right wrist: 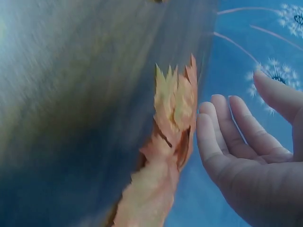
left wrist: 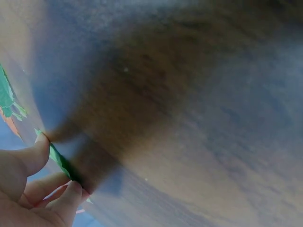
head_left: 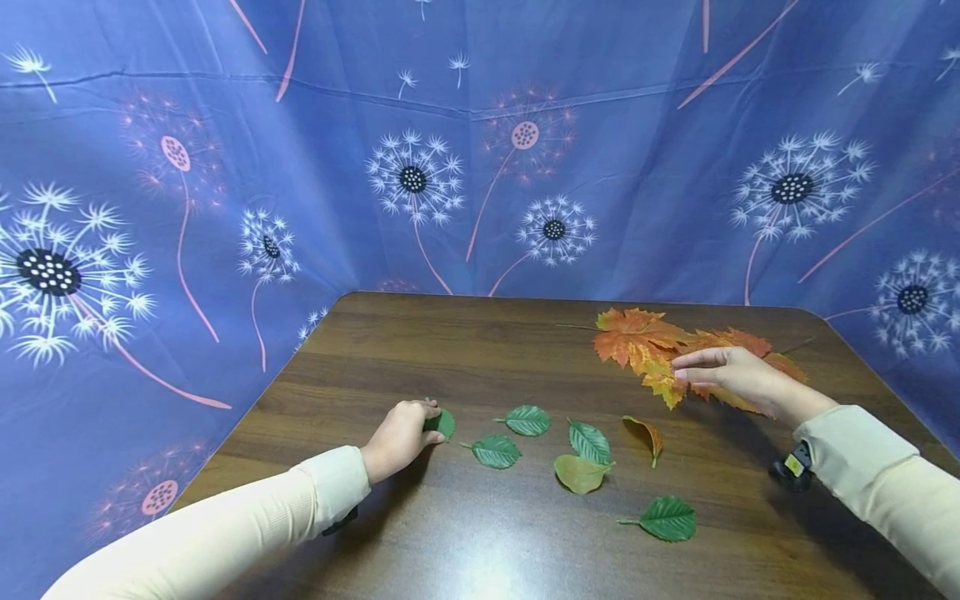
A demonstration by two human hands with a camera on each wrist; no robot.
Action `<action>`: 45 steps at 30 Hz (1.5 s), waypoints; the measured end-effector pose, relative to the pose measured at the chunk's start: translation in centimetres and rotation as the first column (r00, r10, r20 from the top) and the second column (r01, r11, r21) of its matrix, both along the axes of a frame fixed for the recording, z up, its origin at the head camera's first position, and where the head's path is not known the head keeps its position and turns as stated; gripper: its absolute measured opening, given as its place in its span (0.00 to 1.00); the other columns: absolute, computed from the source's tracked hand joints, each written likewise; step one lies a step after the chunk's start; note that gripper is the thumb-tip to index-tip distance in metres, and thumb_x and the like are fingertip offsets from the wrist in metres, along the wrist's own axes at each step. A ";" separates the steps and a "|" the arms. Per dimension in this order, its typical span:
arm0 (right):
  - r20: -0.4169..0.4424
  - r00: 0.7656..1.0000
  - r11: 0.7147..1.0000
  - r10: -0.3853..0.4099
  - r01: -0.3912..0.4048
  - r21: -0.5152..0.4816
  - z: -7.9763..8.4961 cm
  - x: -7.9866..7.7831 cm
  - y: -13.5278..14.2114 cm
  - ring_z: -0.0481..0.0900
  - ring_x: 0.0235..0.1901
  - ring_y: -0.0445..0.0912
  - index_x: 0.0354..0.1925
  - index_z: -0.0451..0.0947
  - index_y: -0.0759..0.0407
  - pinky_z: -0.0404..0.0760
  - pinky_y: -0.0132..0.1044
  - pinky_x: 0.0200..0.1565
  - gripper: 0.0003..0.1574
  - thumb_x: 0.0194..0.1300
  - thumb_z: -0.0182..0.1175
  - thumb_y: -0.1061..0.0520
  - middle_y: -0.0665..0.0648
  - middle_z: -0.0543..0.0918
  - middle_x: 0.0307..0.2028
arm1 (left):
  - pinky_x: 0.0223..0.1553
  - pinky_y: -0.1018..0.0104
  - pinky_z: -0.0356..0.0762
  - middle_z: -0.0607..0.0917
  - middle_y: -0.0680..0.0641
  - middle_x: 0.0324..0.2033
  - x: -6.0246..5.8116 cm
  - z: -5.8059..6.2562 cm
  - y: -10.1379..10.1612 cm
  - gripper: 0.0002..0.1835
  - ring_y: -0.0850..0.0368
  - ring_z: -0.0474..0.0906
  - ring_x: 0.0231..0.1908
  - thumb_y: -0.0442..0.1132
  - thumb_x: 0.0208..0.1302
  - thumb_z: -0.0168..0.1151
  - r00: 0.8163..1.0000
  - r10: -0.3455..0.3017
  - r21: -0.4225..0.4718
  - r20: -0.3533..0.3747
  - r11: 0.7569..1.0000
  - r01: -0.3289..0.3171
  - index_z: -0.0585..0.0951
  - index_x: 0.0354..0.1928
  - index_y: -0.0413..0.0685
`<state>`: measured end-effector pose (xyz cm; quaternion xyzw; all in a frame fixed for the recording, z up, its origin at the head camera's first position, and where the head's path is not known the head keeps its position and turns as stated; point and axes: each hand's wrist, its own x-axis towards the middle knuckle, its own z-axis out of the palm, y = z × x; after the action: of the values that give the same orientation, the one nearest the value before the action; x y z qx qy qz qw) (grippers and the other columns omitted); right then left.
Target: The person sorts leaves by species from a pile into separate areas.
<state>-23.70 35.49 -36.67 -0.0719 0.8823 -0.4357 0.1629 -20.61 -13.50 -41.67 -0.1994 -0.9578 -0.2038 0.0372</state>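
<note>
At the left of the table, my left hand (head_left: 400,439) holds a green leaf (head_left: 443,423) against the wood. The left wrist view shows that leaf (left wrist: 58,160) edge-on between thumb and fingertips. Over a pile of orange and yellow maple leaves (head_left: 637,335) at the back right hovers my right hand (head_left: 738,382), fingers loosely extended. In the right wrist view the hand (right wrist: 255,161) is apart from the maple leaves (right wrist: 173,106) and holds nothing. Part of the pile is hidden behind the hand in the head view.
Two green leaves, one (head_left: 527,420) behind the other (head_left: 496,451), lie right of my left hand. Further right, a green leaf (head_left: 590,441) touches an olive leaf (head_left: 579,473). A curled orange-brown leaf (head_left: 647,437) and another green leaf (head_left: 669,518) lie nearby on the brown table (head_left: 450,350).
</note>
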 end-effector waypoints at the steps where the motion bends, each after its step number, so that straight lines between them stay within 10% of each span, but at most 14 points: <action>1: 0.011 1.000 1.000 0.000 0.000 -0.010 -0.1 0.2 -0.2 0.70 0.63 0.65 0.68 0.63 0.68 0.65 0.66 0.61 0.41 0.69 0.56 0.42 0.70 0.68 0.66 | 0.56 0.53 0.77 0.83 0.33 0.51 0.0 0.1 0.0 0.22 0.39 0.80 0.54 0.36 0.54 0.71 1.000 0.000 0.002 0.002 1.000 0.000 0.82 0.49 0.30; 9: 0.008 0.999 0.996 0.036 -0.036 -0.087 -1.4 1.2 -1.6 0.82 0.49 0.41 0.63 0.66 0.76 0.78 0.48 0.56 0.37 0.68 0.60 0.50 0.70 0.76 0.59 | 0.55 0.54 0.77 0.83 0.34 0.52 0.0 0.2 0.1 0.22 0.40 0.80 0.54 0.37 0.55 0.71 1.000 0.000 -0.035 0.014 0.999 0.000 0.82 0.49 0.31; 27: 0.022 0.997 0.997 0.079 -0.079 -0.027 -2.9 2.7 -4.4 0.81 0.45 0.40 0.58 0.74 0.72 0.80 0.45 0.50 0.31 0.65 0.63 0.51 0.65 0.83 0.51 | 0.49 0.55 0.80 0.82 0.36 0.49 -0.1 -0.2 -0.1 0.20 0.42 0.81 0.47 0.37 0.53 0.73 0.997 -0.016 -0.014 -0.069 1.000 0.015 0.84 0.45 0.30; 35: -0.002 0.996 0.995 0.084 -0.084 0.056 -2.7 3.4 -5.3 0.78 0.55 0.58 0.56 0.77 0.69 0.75 0.55 0.54 0.31 0.63 0.65 0.48 0.66 0.82 0.54 | 0.49 0.57 0.80 0.84 0.37 0.46 0.0 -0.1 -0.1 0.20 0.44 0.82 0.47 0.37 0.52 0.73 0.998 -0.021 -0.039 -0.065 0.999 0.018 0.84 0.46 0.30; 45: 0.035 0.999 0.997 0.011 -0.013 0.071 -2.3 3.9 -6.3 0.84 0.39 0.47 0.55 0.74 0.74 0.84 0.42 0.41 0.36 0.60 0.68 0.48 0.63 0.83 0.45 | 0.51 0.55 0.79 0.84 0.35 0.47 0.0 0.1 0.0 0.20 0.41 0.81 0.49 0.36 0.53 0.73 0.999 -0.015 -0.042 -0.044 0.999 0.013 0.84 0.46 0.31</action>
<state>-19.76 29.22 -38.98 -0.0638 0.8940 -0.4040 0.1832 -20.64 -13.47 -41.55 -0.2113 -0.9593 -0.1798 0.0527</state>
